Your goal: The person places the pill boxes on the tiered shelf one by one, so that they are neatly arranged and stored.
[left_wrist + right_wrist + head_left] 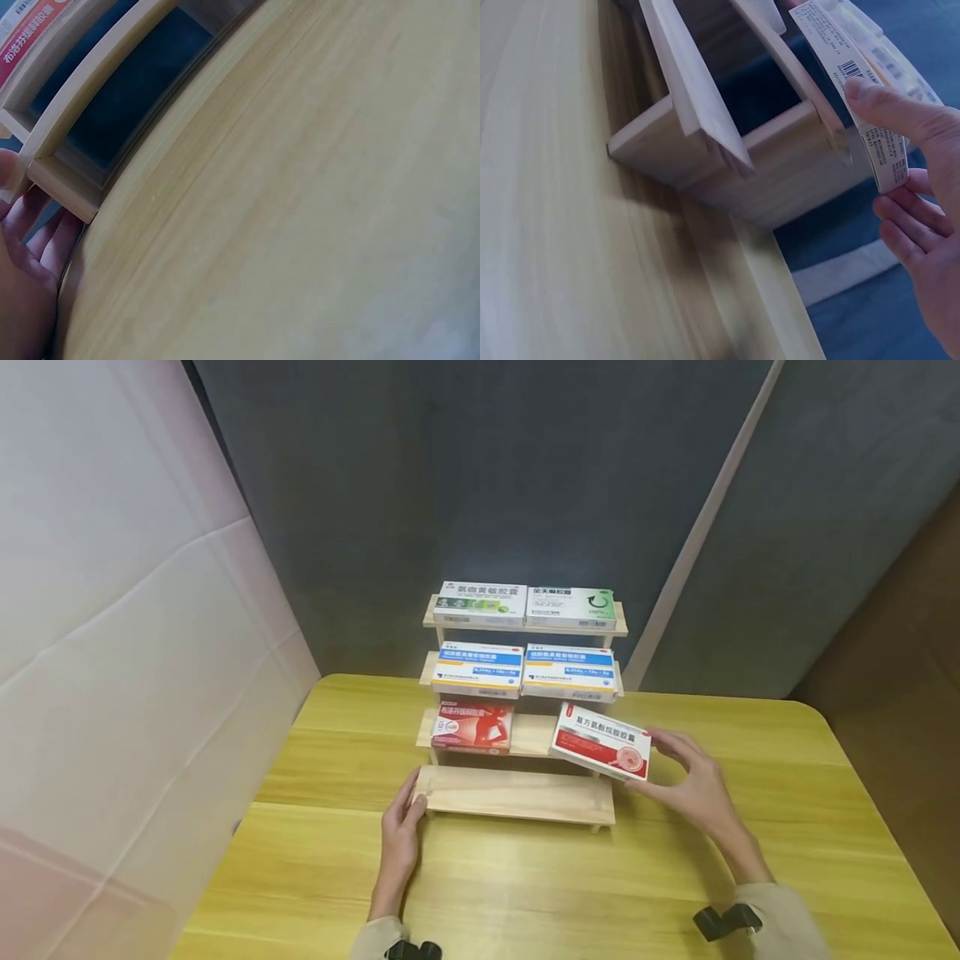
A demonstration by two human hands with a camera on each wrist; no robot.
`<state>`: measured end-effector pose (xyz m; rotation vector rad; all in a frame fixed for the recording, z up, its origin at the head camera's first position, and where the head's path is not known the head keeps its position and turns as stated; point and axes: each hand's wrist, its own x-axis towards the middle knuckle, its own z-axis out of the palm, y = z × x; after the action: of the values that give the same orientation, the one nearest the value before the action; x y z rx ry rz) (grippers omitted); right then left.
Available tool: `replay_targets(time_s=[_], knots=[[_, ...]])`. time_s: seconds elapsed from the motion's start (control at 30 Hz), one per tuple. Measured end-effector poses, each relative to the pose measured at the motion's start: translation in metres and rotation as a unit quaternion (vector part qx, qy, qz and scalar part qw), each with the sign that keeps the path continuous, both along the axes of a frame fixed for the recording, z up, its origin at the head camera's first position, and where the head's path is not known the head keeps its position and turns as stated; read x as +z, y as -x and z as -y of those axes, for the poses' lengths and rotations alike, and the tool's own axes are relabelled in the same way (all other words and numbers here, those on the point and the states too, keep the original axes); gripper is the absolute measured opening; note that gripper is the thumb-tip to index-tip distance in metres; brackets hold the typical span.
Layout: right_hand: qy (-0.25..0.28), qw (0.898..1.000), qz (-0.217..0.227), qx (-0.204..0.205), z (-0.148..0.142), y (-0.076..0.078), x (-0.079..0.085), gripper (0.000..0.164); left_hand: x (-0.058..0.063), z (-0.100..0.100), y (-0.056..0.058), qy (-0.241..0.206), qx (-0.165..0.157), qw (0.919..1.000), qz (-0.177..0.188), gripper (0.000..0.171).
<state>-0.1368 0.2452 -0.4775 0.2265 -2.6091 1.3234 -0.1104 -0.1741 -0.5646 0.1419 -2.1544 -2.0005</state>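
A small wooden tiered display rack (517, 793) stands on the table. My right hand (693, 781) pinches the right end of a red-and-white medicine box (602, 742), thumb at its front edge and fingers behind. That box is tilted, its left end overlapping the right part of the third tier. In the right wrist view the barcode side of the medicine box (855, 82) shows under the thumb. At the lowest tier's left end, my left hand (401, 827) grips the rack, its thumb at the front. On the third tier's left half lies a red medicine box (472, 727).
Two blue-and-white boxes, left (478, 668) and right (570, 671), lie side by side on the second tier. Two green-and-white boxes, left (480, 602) and right (570, 606), fill the top one. A dark curtain (465, 468) hangs behind the yellow wood-grain table (300, 860).
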Motion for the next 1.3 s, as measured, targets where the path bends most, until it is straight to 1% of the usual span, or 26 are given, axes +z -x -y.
replay_targets(time_s=[0.2, 0.37, 0.53, 0.67, 0.87, 1.07, 1.3], knots=[[-0.003, 0.999, 0.028, 0.015, 0.011, 0.011, 0.002, 0.083, 0.001, 0.001, 0.001, 0.001, 0.002, 1.0000, -0.002, 0.045], [0.015, 0.999, 0.030, 0.029, 0.016, 0.019, 0.000, 0.082, 0.001, 0.000, 0.000, -0.003, 0.004, 1.0000, 0.001, 0.045], [0.012, 0.999, 0.038, 0.036, 0.019, 0.022, 0.001, 0.084, 0.000, 0.000, 0.000, -0.007, 0.006, 0.9999, -0.008, 0.044], [0.006, 0.998, 0.039, 0.042, 0.022, 0.026, 0.003, 0.085, 0.000, 0.000, 0.000, -0.010, 0.001, 0.9998, -0.019, 0.044], [0.003, 0.998, 0.035, 0.055, 0.027, 0.032, 0.004, 0.086, 0.000, 0.001, 0.000, -0.017, -0.004, 0.9998, -0.013, 0.045], [-0.014, 0.997, 0.046, 0.058, 0.028, 0.036, 0.006, 0.087, 0.001, 0.001, 0.000, -0.019, -0.007, 0.9998, -0.003, 0.045], [-0.025, 0.996, 0.063, 0.058, 0.032, 0.040, 0.011, 0.090, 0.000, 0.000, 0.001, -0.018, -0.005, 0.9998, -0.012, 0.045]])
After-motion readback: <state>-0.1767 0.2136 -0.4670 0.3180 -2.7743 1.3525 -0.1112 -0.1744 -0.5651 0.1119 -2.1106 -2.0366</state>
